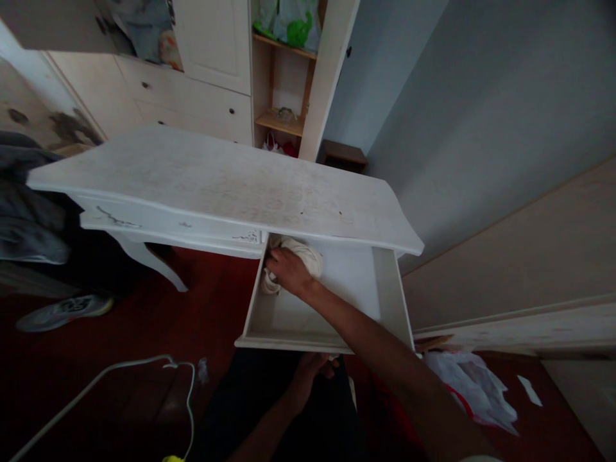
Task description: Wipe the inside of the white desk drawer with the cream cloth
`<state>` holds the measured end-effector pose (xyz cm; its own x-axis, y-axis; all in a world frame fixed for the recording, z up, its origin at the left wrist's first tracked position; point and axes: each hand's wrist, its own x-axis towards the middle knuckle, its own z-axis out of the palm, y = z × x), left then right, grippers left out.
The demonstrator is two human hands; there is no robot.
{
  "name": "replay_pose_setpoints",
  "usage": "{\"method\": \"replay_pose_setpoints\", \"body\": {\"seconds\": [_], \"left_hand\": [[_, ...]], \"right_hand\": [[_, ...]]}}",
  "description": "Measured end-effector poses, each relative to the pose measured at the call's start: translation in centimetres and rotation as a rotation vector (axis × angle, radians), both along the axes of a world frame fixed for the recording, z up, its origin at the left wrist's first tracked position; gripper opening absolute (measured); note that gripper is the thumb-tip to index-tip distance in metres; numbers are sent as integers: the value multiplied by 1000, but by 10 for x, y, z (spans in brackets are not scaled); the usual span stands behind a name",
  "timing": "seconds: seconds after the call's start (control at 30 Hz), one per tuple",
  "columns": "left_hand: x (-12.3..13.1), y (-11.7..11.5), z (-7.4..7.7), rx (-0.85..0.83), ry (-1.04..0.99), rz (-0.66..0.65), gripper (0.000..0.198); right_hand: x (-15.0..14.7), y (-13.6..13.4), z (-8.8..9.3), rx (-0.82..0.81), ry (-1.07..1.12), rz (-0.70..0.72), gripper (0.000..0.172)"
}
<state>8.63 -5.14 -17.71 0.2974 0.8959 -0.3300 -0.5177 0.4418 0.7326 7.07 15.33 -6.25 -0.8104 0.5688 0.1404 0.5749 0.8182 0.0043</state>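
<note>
My right hand (289, 269) reaches into the pulled-out drawer (346, 276) of a white desk. Its fingers are closed on a cream cloth (308, 255), bunched up in the drawer's left back corner. Part of the cloth shows on either side of the hand. Just below the drawer's front edge is my left hand (310, 372), with curled fingers partly hidden by the drawer front. A small pale bit shows at those fingertips, too little to name. The rest of the drawer's white bottom is bare.
The scuffed desk top (231, 179) lies beyond the drawer. Behind it stands a white wardrobe (212, 45) with an open door. A white cable (106, 372) and a shoe (67, 312) lie at left, a plastic bag (474, 385) at right.
</note>
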Motion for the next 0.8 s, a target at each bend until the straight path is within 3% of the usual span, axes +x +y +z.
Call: {"method": "replay_pose_setpoints", "body": {"seconds": [0.27,0.4,0.57,0.67,0.8], "left_hand": [[2,3,-3,-27,-12,-13,63],[4,1,-9,-39,-24,-11,64],[5,1,-10,-48,-31,-12,68],[3,1,-8,-53,-13,-7,70],[2,1,-14,-33,-1,0,67]], "right_hand": [[48,-54,-5,-148,-69,424,16],[82,-74,8,-347,-41,330,23],[140,-69,40,-525,54,150,37],[177,-62,65,-508,138,109,40],[209,-50,107,-341,407,90,35]]}}
